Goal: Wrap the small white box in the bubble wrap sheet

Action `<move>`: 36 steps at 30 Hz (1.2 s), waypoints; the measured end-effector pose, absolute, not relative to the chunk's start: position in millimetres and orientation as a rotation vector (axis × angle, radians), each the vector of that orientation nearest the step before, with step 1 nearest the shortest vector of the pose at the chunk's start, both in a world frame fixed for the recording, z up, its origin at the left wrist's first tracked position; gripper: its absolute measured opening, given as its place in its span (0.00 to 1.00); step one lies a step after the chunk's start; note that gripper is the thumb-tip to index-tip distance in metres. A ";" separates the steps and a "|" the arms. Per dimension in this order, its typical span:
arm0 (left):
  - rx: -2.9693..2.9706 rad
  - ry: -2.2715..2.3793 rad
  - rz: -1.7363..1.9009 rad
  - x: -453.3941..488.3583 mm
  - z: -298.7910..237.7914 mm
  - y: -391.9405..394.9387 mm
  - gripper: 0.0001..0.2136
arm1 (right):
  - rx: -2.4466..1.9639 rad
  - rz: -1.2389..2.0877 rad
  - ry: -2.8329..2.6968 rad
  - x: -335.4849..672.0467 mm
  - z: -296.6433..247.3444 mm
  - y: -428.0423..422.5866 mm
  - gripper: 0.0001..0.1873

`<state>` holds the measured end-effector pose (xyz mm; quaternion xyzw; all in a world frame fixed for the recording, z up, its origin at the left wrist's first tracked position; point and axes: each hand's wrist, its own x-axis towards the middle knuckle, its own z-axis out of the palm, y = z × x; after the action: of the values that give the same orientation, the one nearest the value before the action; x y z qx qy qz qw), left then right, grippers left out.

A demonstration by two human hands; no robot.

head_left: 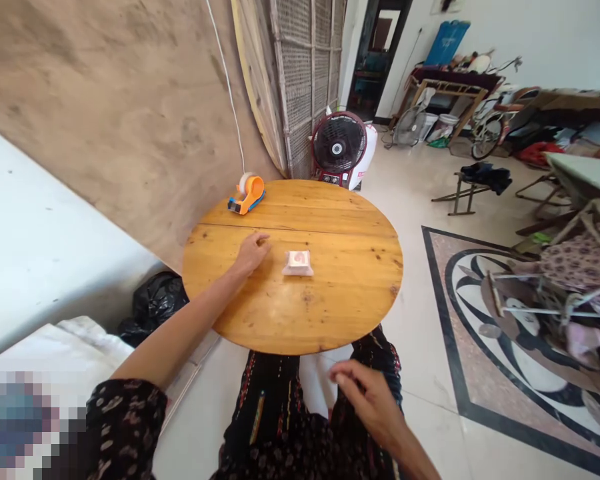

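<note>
A small pack in clear plastic wrap (299,263), with a pale top and a reddish mark, lies near the middle of the round wooden table (305,320). To its left, my left hand (253,252) rests on the tabletop, fingers loosely bent and holding nothing, a short gap from the pack. My right hand (367,395) hangs over my lap below the table's near edge. Its fingers are curled, with the thumb tip close to the index fingertip, and nothing shows between them. An orange and blue tape dispenser (250,195) with a roll of tape stands at the table's far left.
A dark red fan (338,148) stands just past the table's far edge. Brown boarding (130,100) borders the left side, with a black plastic bag (159,300) below. On the right are a folding stool (467,190), a bicycle (493,127) and a cloth-covered chair (580,273).
</note>
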<state>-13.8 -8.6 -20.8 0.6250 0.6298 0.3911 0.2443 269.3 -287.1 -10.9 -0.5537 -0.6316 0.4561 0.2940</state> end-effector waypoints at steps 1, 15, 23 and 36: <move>1.689 1.648 1.087 -10.3 -19.9 -10.2 0.18 | -1.465 1.137 -1.699 269.0 1.8 -268.2 0.15; 1.572 1.110 1.073 9.5 -9.4 -42.7 0.16 | -1.265 0.804 -2.022 214.9 -12.2 -51.8 0.49; 1.550 1.039 1.011 10.0 -5.0 -47.4 0.11 | -1.321 0.755 -2.108 219.6 -1.4 -81.7 0.43; 1.901 0.812 0.818 6.5 4.6 -49.6 0.15 | -1.301 0.672 -2.076 218.0 -8.8 -88.1 0.38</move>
<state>6.5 -49.6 4.6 0.7665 0.3276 0.3299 0.4432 218.0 -88.1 -8.8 -0.4891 -0.7806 0.2526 0.2960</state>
